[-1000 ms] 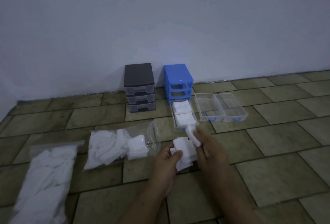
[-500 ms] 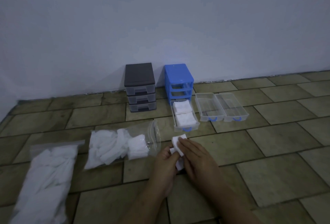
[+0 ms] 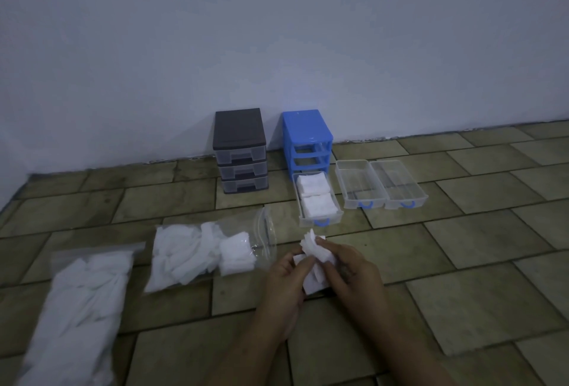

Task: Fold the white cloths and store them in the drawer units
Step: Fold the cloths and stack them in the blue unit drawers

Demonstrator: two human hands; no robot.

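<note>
Low in the centre of the frame, your left hand [image 3: 284,274] and right hand [image 3: 351,271] both pinch a small white cloth [image 3: 315,257], fingers curled on it above the floor [image 3: 462,293]. Just above it, the drawer [image 3: 320,221] pulled from the blue unit [image 3: 304,136] holds two folded cloths. The dark unit [image 3: 241,151] stands left of the blue one. Bags [image 3: 197,250] of cloths lie at lower left.

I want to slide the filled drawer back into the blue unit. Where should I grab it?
Take the filled drawer by its blue handle on the near end, coming from the front. It lies lengthwise toward the blue unit, so a straight push should send it in.
</note>
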